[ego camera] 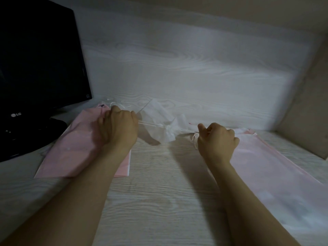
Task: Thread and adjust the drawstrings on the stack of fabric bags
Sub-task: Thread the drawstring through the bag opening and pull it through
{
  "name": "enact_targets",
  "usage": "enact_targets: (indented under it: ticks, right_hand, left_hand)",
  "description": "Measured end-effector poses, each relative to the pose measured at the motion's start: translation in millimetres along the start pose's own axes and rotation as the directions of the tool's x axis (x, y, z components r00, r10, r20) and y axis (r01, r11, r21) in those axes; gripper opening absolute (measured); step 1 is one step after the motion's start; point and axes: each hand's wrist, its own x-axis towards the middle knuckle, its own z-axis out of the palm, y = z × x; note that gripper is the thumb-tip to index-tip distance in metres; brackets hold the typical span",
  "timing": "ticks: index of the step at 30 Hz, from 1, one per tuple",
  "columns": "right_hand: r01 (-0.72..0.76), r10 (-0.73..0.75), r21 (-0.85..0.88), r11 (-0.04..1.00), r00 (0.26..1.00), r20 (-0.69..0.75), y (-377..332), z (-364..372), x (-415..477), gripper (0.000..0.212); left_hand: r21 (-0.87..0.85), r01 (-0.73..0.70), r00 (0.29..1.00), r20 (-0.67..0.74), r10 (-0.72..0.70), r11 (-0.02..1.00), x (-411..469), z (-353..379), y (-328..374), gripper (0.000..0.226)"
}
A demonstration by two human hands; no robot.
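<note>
A white fabric bag [160, 119] hangs just above the desk between my two hands, its mouth gathered tight into a bunch. Thin white drawstrings [149, 123] run out of the bunch to both sides. My left hand [118, 126] is closed on the left strings. My right hand [217, 139] is closed on the right strings, whose loose ends dangle below its thumb. A flat stack of pink fabric bags [74, 144] lies under my left hand. Another pink bag [276, 173] lies flat under my right forearm.
A black LG monitor [40, 68] stands at the left, its base touching the left pink stack. The pale wood-grain desk [159, 192] meets a back panel of the same finish and a beige side wall [305, 112] at the right.
</note>
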Motion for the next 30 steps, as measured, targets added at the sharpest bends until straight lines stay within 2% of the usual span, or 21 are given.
enact_targets:
  ticks: [2,5,8,10,14,18,22,24,28,30]
  right_hand:
    - [0.014,-0.013,-0.051,0.999,1.0,0.026,5,1,0,0.049]
    - [0.051,-0.038,-0.076,0.996,0.985,0.166,7,1,-3,0.055]
    - [0.041,-0.066,0.083,0.996,0.947,0.315,-3,-6,-7,0.057]
    - [0.051,-0.117,0.188,0.981,0.928,0.355,-7,-11,-10,0.049]
    - [0.197,-0.274,0.251,0.948,0.904,0.328,-5,-12,-11,0.041]
    - [0.353,-0.39,0.183,0.918,0.887,0.246,-5,-7,-14,0.026]
    - [0.366,-0.396,0.227,0.903,0.912,0.106,-7,-6,-12,0.011]
    - [0.385,-0.404,0.197,0.901,0.913,0.06,-7,-4,-12,0.011]
    - [0.383,-0.382,0.053,0.922,0.924,-0.029,-10,-3,-13,0.011]
    - [0.387,-0.387,0.052,0.92,0.922,-0.018,-12,-6,-11,0.013]
  left_hand:
    - [-0.034,-0.052,0.999,0.015,0.052,0.998,-1,-2,1,0.05]
    - [-0.085,-0.091,0.99,0.098,0.1,0.992,-2,-8,1,0.052]
    - [-0.079,-0.152,0.977,0.14,0.162,0.985,-5,-10,5,0.031]
    - [-0.105,-0.194,0.972,0.115,0.205,0.975,-7,-8,5,0.017]
    - [-0.059,-0.255,0.967,-0.011,0.254,0.965,-4,1,-1,0.011]
    - [-0.052,-0.291,0.956,-0.057,0.288,0.955,-2,4,-4,0.028]
    - [-0.082,-0.274,0.957,-0.12,0.263,0.958,-3,-1,0,0.011]
    - [-0.108,-0.236,0.965,-0.14,0.22,0.966,-4,-2,1,0.007]
    - [0.012,-0.219,0.964,-0.152,0.219,0.976,-3,-7,6,0.007]
    - [0.002,-0.2,0.977,-0.079,0.2,0.98,-6,-14,10,0.017]
